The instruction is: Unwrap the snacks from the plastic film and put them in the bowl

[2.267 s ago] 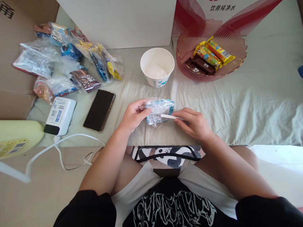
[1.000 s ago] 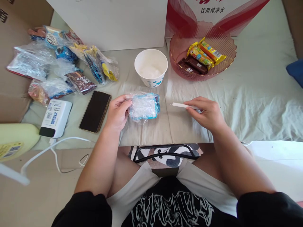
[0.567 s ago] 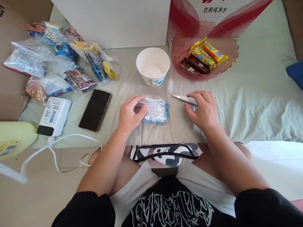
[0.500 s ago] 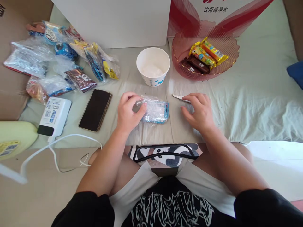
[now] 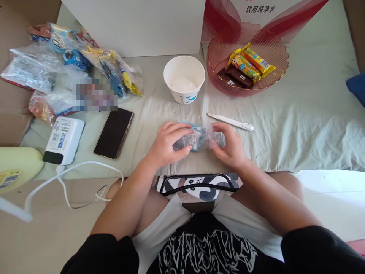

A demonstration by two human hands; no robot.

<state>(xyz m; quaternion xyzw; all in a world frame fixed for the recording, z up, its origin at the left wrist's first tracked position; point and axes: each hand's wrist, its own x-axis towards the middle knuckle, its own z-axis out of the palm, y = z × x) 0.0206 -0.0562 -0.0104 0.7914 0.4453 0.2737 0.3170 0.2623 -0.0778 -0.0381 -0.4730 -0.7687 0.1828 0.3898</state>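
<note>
White knife [image 5: 230,121] got ditched just beyond the freed-up right hand [image 5: 231,146], which now grips the wrapped packet [image 5: 196,138] with the left hand [image 5: 167,146].

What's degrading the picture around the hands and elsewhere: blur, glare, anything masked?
Head view: the wrapped packet looks smeared toward the right hand; head view: a pixelated patch masks some snack packets; head view: the floor at right looks washed out.

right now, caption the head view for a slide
Left hand and right hand hold a blue packet in clear plastic near a white paper cup, a slim white knife lying just beyond.
</note>
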